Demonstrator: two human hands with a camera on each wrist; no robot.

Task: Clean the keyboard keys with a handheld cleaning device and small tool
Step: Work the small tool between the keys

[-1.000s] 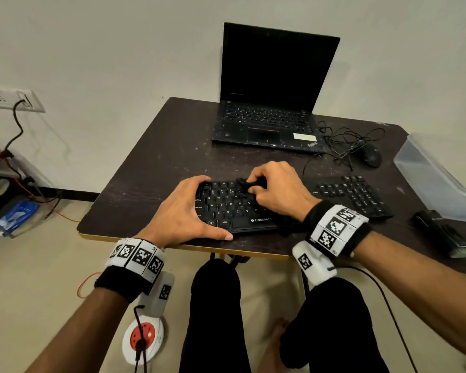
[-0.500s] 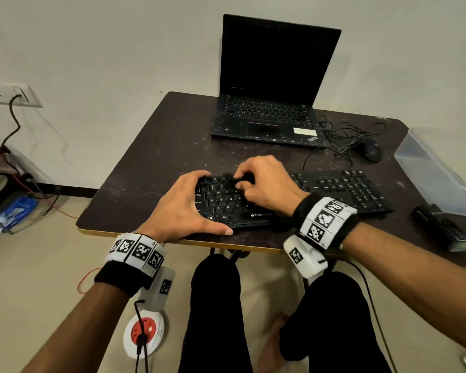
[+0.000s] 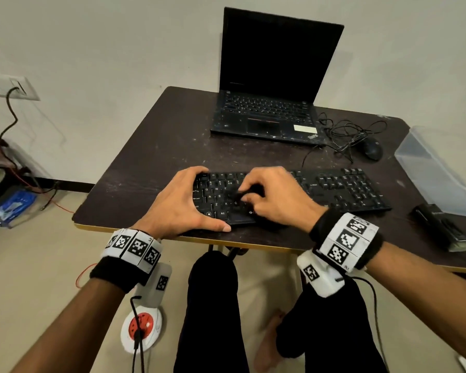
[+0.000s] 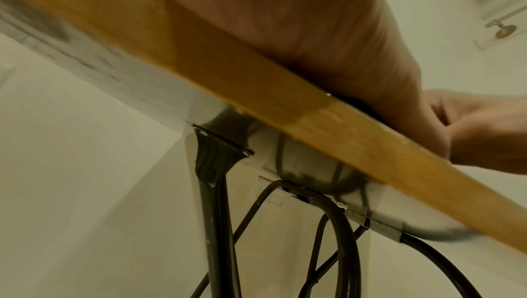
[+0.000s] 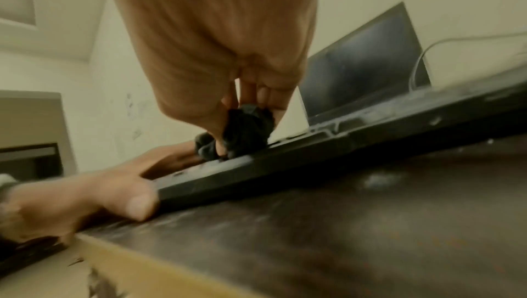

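Observation:
A black keyboard (image 3: 342,192) lies near the front edge of the dark table (image 3: 151,157). My left hand (image 3: 178,203) grips its left end, thumb along the front edge and fingers over the far edge. My right hand (image 3: 275,195) pinches a bunched black cloth (image 3: 242,196) and presses it onto the middle letter rows. The right wrist view shows the cloth (image 5: 245,131) under my fingertips on the keyboard (image 5: 342,143), with my left hand (image 5: 85,192) at the keyboard's end. In the left wrist view only my palm (image 4: 313,32) and the table's edge (image 4: 256,73) show.
An open laptop (image 3: 269,84) stands at the back of the table. Tangled cables (image 3: 345,133) and a black mouse (image 3: 371,150) lie to its right. A clear plastic bin (image 3: 439,168) and a black handheld device (image 3: 441,227) sit at the right edge.
My right hand has dragged the cloth from the far key rows toward me onto the middle rows. My left hand has kept its hold on the keyboard's end.

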